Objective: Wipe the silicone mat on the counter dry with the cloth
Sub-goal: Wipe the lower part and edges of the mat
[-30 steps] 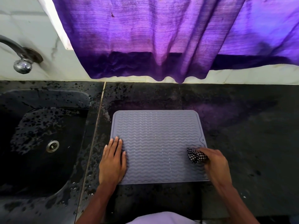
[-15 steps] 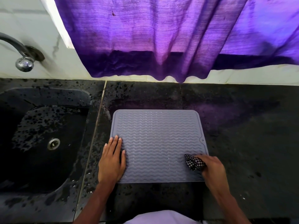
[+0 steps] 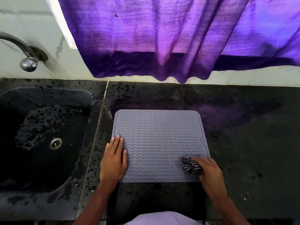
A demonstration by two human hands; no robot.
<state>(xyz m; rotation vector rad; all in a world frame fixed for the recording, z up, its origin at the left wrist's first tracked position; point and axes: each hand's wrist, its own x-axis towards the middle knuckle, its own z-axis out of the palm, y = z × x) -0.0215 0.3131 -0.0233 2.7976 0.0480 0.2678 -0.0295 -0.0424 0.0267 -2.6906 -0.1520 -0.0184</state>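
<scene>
A grey silicone mat (image 3: 159,140) with wavy ridges lies flat on the dark stone counter (image 3: 243,135). My left hand (image 3: 113,159) rests palm down on the mat's near left edge, fingers together and flat, holding nothing. My right hand (image 3: 209,171) is closed around a bunched black-and-white checked cloth (image 3: 190,164), which presses on the mat's near right corner. Small water drops glint on the ridges near the cloth.
A black sink (image 3: 43,137) with a metal drain (image 3: 55,143) lies left of the mat, its rim speckled with water. A chrome tap (image 3: 27,60) juts from the white wall. A purple curtain (image 3: 162,38) hangs over the counter's back edge.
My right hand has drawn the cloth toward me along the mat's right side, down to the near right corner. My left hand has stayed in place.
</scene>
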